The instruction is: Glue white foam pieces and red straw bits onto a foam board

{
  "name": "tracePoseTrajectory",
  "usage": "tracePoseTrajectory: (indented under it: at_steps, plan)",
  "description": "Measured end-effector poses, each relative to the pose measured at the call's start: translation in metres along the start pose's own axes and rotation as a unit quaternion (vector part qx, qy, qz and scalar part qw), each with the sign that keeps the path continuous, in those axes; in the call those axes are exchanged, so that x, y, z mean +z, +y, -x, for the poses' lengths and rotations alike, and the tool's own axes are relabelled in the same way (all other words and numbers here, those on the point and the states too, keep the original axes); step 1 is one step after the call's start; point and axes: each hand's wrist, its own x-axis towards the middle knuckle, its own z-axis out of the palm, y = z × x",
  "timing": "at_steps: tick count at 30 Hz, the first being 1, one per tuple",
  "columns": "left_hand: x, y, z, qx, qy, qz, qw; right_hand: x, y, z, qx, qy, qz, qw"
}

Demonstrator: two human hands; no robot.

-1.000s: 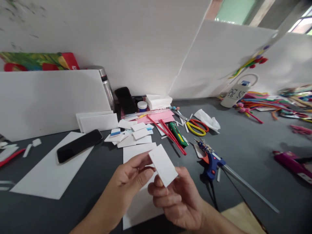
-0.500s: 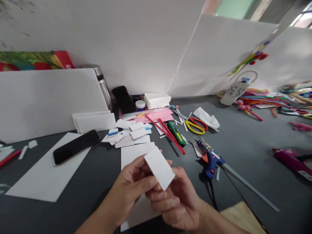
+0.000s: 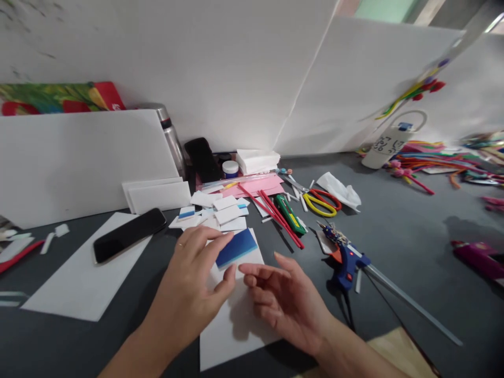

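Observation:
My left hand (image 3: pixel 189 283) pinches a small rectangular card (image 3: pixel 238 247) between thumb and fingers; its upward face is blue, fading from dark to light. The card is low over a long white sheet (image 3: pixel 232 336) on the dark grey table. My right hand (image 3: pixel 283 299) hovers just right of it, palm up, fingers loosely curled and apart, holding nothing. A ring shows on my left hand.
Beyond lie a pile of small white pieces (image 3: pixel 220 212), red sticks (image 3: pixel 275 212), a green cutter (image 3: pixel 289 212) and scissors (image 3: pixel 321 203). A blue glue gun (image 3: pixel 346 257) sits to the right, a black phone (image 3: pixel 128 235) on paper to the left. White boards stand behind.
The card, held in both hands with its white face up, has been turned to its blue face and lowered toward the sheet. My right hand has let go of it.

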Motion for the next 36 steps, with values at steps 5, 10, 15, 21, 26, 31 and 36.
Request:
tracePoseTrajectory:
  at_steps: [5, 10, 15, 21, 26, 31, 36]
  plan:
    - [-0.005, 0.004, -0.006, 0.061, -0.034, -0.157, 0.985, 0.000, 0.001, -0.003, -0.058, 0.045, 0.043, 0.996]
    - [-0.003, 0.003, -0.008, 0.056, -0.072, -0.175, 0.980, -0.002, 0.009, 0.002, -0.273, 0.119, 0.395, 0.869]
    - [-0.001, 0.005, -0.007, 0.045, -0.085, -0.162, 0.982, -0.007, 0.018, 0.009, -0.305, 0.080, 0.739, 0.595]
    - [0.002, 0.007, -0.005, 0.049, -0.092, -0.149, 0.983, -0.015, 0.022, 0.008, -0.268, 0.033, 0.827, 0.493]
    - [0.004, 0.005, -0.001, 0.051, -0.085, -0.125, 0.987, -0.017, 0.021, 0.006, -0.271, 0.058, 0.845, 0.457]
    - [0.005, 0.001, 0.002, -0.022, -0.062, -0.047, 0.997, -0.012, 0.008, 0.012, -0.328, 0.133, 0.760, 0.545]
    - [0.000, -0.010, -0.003, -0.293, -0.073, 0.319, 0.898, 0.003, -0.004, 0.027, -0.331, 0.175, 0.652, 0.659]
